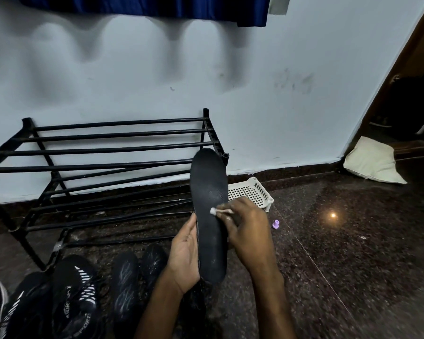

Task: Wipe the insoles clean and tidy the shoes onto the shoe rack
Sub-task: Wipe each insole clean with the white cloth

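black insole [209,192] upright, gripped by left hand [184,258], right hand [247,231] pressing wipe [213,211]

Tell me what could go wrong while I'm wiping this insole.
The wipe is tiny and only pinched by the right hand, so it may slip or leave much of the insole dirty. The left hand grips the insole low down, so its top may bend under pressure. The purple cap lies loose on the floor and could get kicked away.
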A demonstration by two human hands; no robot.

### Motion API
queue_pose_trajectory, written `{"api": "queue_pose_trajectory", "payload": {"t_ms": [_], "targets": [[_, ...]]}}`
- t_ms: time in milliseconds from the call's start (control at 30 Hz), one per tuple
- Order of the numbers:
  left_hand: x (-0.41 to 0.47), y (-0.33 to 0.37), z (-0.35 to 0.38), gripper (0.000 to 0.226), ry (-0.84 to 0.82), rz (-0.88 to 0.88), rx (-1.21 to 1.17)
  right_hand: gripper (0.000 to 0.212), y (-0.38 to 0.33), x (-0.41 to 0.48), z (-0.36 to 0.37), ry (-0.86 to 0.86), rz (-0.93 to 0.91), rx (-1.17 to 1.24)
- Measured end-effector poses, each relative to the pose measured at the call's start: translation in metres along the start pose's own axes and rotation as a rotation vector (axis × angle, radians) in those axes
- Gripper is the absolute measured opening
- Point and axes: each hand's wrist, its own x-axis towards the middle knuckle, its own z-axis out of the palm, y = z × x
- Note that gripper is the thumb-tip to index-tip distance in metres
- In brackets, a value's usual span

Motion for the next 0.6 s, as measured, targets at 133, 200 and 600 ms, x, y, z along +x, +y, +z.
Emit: {"api": "queue_pose_trajectory", "payload": {"t_ms": [133,200,600], "targets": [[0.0,-0.001,0.003,0.043,-0.029,-0.021,0.019,0.017,0.007,0.007,-0.008,0.081,-0.008,-0.023],[0.0,-0.001,0.006,0.047,-0.014,-0.015,0.05,0.018,0.007,-0.001,-0.007,-0.087,-0.014,0.036],[-0.001,-0.002,0.011,0.044,-0.038,-0.016,0.015,0.02,0.003,0.011,-0.006,0.067,-0.078,-0.076]]}}
